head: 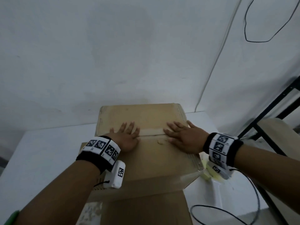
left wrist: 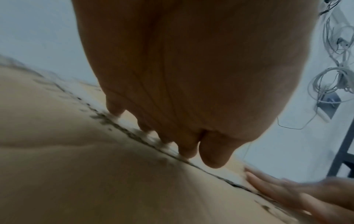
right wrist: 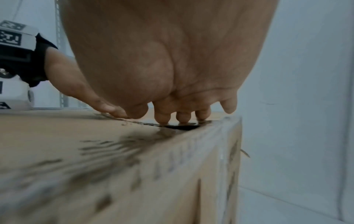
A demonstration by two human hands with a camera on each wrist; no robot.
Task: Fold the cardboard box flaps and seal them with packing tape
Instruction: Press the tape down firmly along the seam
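Cardboard fills my view: the box (head: 142,143) sits on the white surface (head: 48,151) against the wall. My left hand (head: 125,137) and right hand (head: 183,138) lie flat, fingers spread, pressing the flaps down either side of the seam (head: 151,134). A pale strip runs along the seam; whether it is tape I cannot tell. I judge the folding step nearly done. Next I need a tape roll, which I cannot see.
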